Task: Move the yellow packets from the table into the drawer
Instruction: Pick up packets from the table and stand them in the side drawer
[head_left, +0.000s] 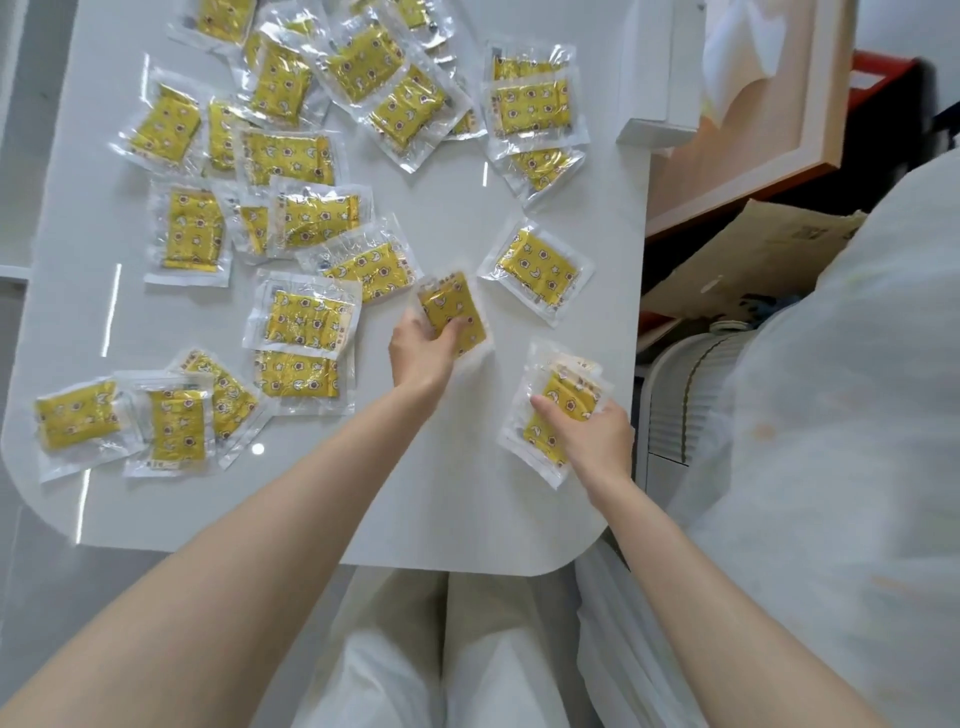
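Note:
Several yellow packets in clear wrappers lie scattered over the white table (447, 218), most of them at the left and far side. My left hand (421, 351) grips one yellow packet (460, 312) near the table's middle, fingers curled over its lower edge. My right hand (592, 436) holds a small stack of yellow packets (550, 410) near the table's right edge, thumb on top. One loose packet (537, 270) lies just beyond both hands. No drawer is visible.
A white ribbed unit (685, 395) stands just right of the table. Behind it are cardboard (743, 270) and a framed board (769, 104). A white box (660, 67) sits at the table's far right corner. My legs in light trousers are below the near edge.

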